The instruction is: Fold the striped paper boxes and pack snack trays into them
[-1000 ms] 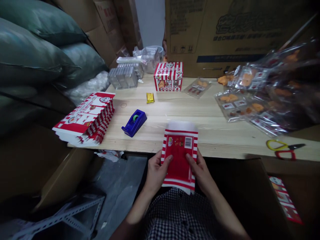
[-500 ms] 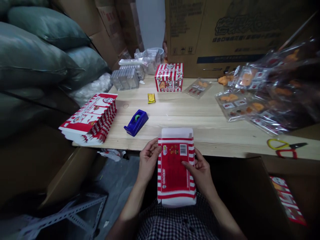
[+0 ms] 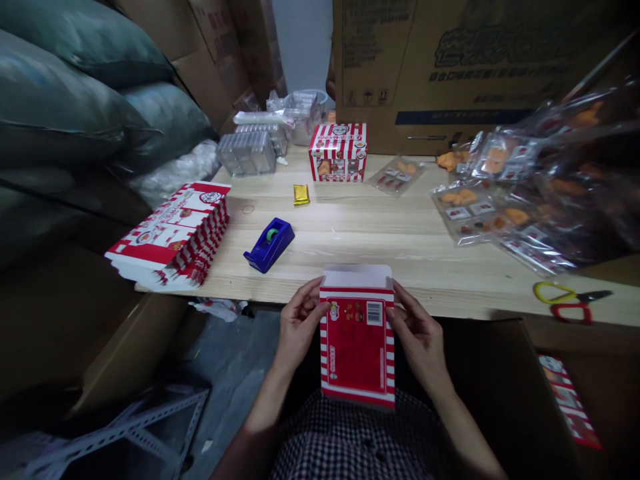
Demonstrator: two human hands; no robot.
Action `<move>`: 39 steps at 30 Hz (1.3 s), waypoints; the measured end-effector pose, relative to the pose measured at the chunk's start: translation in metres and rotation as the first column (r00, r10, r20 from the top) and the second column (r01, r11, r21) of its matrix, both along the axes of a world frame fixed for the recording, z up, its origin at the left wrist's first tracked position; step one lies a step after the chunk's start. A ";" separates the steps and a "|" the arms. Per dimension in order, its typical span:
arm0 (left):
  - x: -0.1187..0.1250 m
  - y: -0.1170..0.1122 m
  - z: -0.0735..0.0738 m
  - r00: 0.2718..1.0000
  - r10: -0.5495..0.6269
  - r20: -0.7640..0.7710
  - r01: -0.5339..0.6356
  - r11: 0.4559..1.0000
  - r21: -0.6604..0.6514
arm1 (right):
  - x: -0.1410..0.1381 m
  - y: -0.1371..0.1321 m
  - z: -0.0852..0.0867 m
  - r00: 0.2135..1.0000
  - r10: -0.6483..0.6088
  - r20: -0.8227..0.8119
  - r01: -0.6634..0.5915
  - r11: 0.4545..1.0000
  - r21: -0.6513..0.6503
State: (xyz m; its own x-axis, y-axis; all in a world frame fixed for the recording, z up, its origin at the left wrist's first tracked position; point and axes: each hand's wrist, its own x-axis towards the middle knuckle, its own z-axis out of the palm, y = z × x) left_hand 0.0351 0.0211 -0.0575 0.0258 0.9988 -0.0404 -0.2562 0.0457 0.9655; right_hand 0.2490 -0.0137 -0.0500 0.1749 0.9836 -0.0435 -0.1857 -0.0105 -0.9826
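Observation:
Between my two hands is a red-and-white striped cardboard box point(image 3: 357, 347), its printed back with a barcode facing me and a white flap standing out at the far end. My left hand point(image 3: 300, 323) grips its left edge near the top, thumb on the face. On the opposite edge, my right hand point(image 3: 415, 330) is closed with the thumb in front and fingers behind. The box is over my lap, just at the table's front edge. Nearest beyond it on the table is a blue tape dispenser point(image 3: 270, 247) with a green core.
Left lies a stack of flattened striped cartons point(image 3: 170, 230). Further back are a gold packet point(image 3: 301, 195), an assembled striped box point(image 3: 339, 152) and clear plastic trays point(image 3: 247, 153). Bagged toy food sets point(image 3: 485, 207) pile up right, near yellow-and-red scissors point(image 3: 575, 300). An open carton point(image 3: 505, 380) stands below.
My right hand has shifted up along the box's right edge, its thumb off the middle of the face. The box looks more opened out, its far flap tilted back and its lower flap out of sight.

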 end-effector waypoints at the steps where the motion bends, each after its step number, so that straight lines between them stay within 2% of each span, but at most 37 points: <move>1: -0.001 0.000 0.002 0.999 -0.032 -0.011 0.032 0.999 -0.003 | 0.001 0.002 0.000 1.000 0.017 0.005 -0.017 1.000 -0.001; 4: -0.007 0.001 0.008 0.990 -0.112 -0.081 0.110 0.993 -0.039 | 0.006 0.010 0.000 0.996 0.083 0.031 -0.084 0.996 0.021; 7: -0.015 0.002 0.011 0.972 -0.185 -0.143 0.174 0.981 -0.089 | 0.016 0.015 0.000 0.976 0.200 0.091 -0.202 0.979 0.023; 11: -0.023 0.002 0.014 0.955 -0.271 -0.124 0.256 0.959 -0.123 | 0.023 0.014 0.000 0.943 0.329 0.055 -0.328 0.944 -0.014; 13: -0.024 0.002 0.014 0.947 -0.272 -0.173 0.259 0.961 -0.093 | 0.023 0.014 -0.001 0.941 0.337 0.038 -0.336 0.941 -0.032; 17: -0.023 0.007 0.006 0.905 -0.203 -0.373 0.231 0.972 0.031 | 0.018 0.020 -0.010 0.955 0.290 0.064 -0.286 0.956 -0.068; 19: -0.023 0.012 -0.002 0.893 -0.220 -0.393 0.245 0.969 0.014 | 0.015 0.025 -0.018 0.968 0.248 0.047 -0.243 0.966 -0.092; 22: -0.021 0.018 -0.014 0.915 -0.254 -0.313 0.243 0.967 -0.074 | 0.009 0.032 -0.030 0.979 0.203 0.027 -0.199 0.974 -0.111; 24: -0.020 0.020 -0.019 0.955 -0.215 -0.205 0.197 0.975 -0.104 | 0.005 0.034 -0.035 0.987 0.160 0.029 -0.156 0.982 -0.107; 28: -0.019 0.022 -0.017 0.983 -0.182 -0.024 0.177 0.975 -0.135 | -0.001 0.035 -0.035 0.997 0.055 -0.061 -0.061 0.992 -0.107; 30: -0.022 0.024 -0.013 0.975 -0.224 -0.003 0.220 0.962 -0.159 | 0.000 0.036 -0.030 0.989 0.075 -0.130 -0.092 0.987 -0.133; 33: -0.025 0.025 -0.011 0.955 -0.286 0.073 0.295 0.936 -0.192 | 0.004 0.039 -0.025 0.960 0.215 -0.180 -0.245 0.954 -0.171; 35: -0.025 0.024 -0.014 0.948 -0.288 0.139 0.312 0.926 -0.213 | 0.005 0.040 -0.025 0.938 0.281 -0.201 -0.318 0.930 -0.185; 39: -0.019 0.016 -0.029 0.968 -0.183 0.175 0.221 0.947 -0.233 | -0.002 0.034 -0.037 0.958 0.235 -0.164 -0.262 0.950 -0.170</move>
State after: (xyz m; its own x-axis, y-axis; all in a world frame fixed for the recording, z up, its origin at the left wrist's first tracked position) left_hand 0.0164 0.0368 -0.0861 0.2508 0.9304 -0.2673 -0.3561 0.3455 0.8682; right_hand 0.2474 0.0203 -0.0867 -0.0957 0.9665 -0.2380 -0.2892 -0.2558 -0.9225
